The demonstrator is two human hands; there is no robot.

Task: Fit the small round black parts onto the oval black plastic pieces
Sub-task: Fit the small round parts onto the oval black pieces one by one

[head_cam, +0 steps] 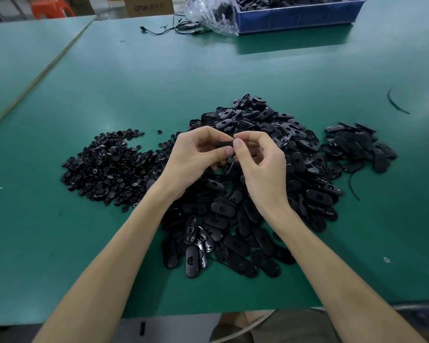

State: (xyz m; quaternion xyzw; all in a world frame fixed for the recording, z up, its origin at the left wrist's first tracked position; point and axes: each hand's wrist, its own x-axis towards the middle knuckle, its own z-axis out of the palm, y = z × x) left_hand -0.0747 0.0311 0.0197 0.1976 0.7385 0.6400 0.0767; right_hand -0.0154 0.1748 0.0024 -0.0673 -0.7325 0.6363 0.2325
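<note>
Our left hand [196,159] and right hand [261,164] both pinch one black piece [224,145] just above the heap of oval pieces [258,199], round parts [109,167] heaped to the left, so we should seat the round part squarely and press evenly.

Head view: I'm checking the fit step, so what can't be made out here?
- Held black piece: head view, mostly covered by the left hand and right hand; whether anything is fitted onto it cannot be told.
- Blue bin: head view, cut off by the top edge; contents blurred.
</note>
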